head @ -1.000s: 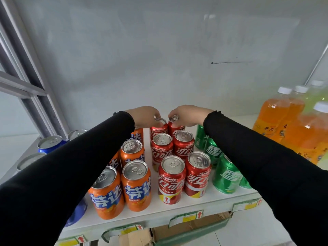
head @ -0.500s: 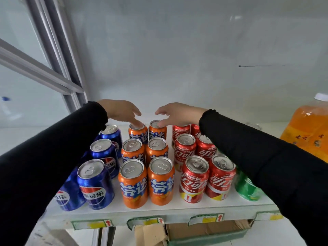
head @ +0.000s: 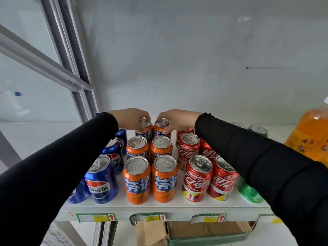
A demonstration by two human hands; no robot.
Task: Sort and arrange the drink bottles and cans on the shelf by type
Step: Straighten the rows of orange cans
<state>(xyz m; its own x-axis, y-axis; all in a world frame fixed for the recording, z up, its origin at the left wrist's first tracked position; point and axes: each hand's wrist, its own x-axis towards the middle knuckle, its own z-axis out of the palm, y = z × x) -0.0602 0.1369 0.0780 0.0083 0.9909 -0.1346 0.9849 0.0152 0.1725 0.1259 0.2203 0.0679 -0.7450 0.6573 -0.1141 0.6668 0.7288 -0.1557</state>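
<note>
Both hands work at the back of the white shelf (head: 159, 209), arms in black sleeves reaching in from the near corners. Left hand (head: 130, 118) curls its fingers over the top and side of the back-left orange can (head: 144, 129), gripping it. Right hand (head: 178, 119) grips the back-right orange can (head: 161, 128), fingers on the rim, thumb down its side. The two gripped cans stand upright, side by side, almost touching, at the rear of the orange block.

Orange cans form two columns, three deep, in the middle of the shelf: middle pair (head: 137, 148) and (head: 161, 147), front pair (head: 137, 180) and (head: 165, 178) near the front edge. All upright, packed close.

Blue cans sit toward the left edge: front blue can (head: 101, 180), another behind it (head: 113, 154), one more further back (head: 122, 139), partly hidden by the left sleeve. A fourth blue can (head: 78, 192) at the near left corner is mostly covered.

Red cans stand right of the orange block, also two columns: front ones (head: 197, 178) and (head: 223, 181), a middle one (head: 189, 148), more behind, partly hidden by the right sleeve.

Green cans lie toward the right: one (head: 248, 194) at the front edge under the right sleeve, one (head: 258, 129) at the back. Orange drink bottle (head: 312, 135) stands at the right edge, cut off by frame.

Price tags (head: 95, 218) line the shelf's front lip. Cardboard box (head: 195, 229) sits below the shelf.
</note>
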